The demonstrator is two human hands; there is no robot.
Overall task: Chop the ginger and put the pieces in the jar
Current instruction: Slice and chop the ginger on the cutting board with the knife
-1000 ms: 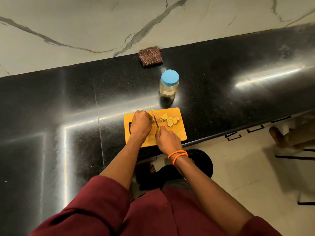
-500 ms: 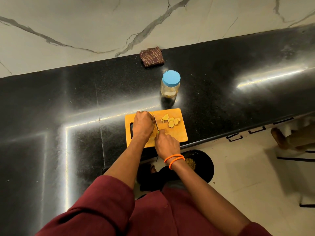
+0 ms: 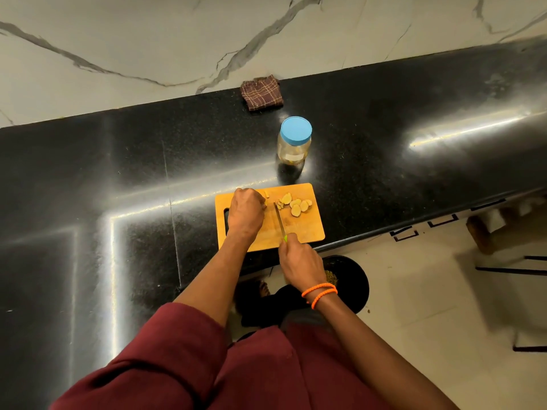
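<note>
Several ginger slices (image 3: pixel 297 204) were heaped on the cutting board (image 3: pixel 307 229), right of the knife (image 3: pixel 279 221) gripped by the right hand (image 3: pixel 300 260). Uncut ginger was pinned under the curled left hand (image 3: pixel 246 213). Beyond stood the lidded jar (image 3: pixel 294 142).

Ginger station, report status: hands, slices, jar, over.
Left hand grips the uncut ginger; right hand holds the knife. Slices lie on the board. Jar lidded, nothing in the way.

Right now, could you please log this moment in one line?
left hand: holds ginger | right hand: grips knife | slices: on board | jar: lidded
</note>
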